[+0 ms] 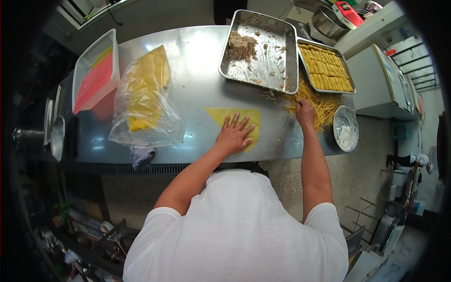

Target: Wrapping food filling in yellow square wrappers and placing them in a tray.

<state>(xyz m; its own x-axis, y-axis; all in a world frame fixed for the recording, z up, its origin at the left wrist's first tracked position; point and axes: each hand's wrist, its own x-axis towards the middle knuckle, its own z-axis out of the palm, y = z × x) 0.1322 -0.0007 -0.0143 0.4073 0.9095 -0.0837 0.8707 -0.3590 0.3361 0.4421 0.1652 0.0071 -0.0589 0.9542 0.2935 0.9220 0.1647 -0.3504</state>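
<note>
My left hand (235, 134) lies flat with fingers spread on a thin yellow sheet (220, 114), which looks like a wrapper, on the steel table. Over at the right, the fingers of my right hand (305, 112) are curled at the near left edge of a pile of thin yellow strips (322, 105). Whether they pinch any strips is hidden. Beyond that hand is a deep metal tray (271, 63), with a mound of minced filling (242, 46) at its left side. A metal bowl of white paste (346, 132) sits right of the strips.
Neat rows of yellow rolls (324, 65) fill a smaller tray at the back right. Left of me, a clear plastic bag (155, 132) holds stacked yellow sheets (146, 88). Farther left are a white plastic basket (95, 67) and a metal bowl (58, 138). A crumpled cloth (142, 155) hangs at the front edge.
</note>
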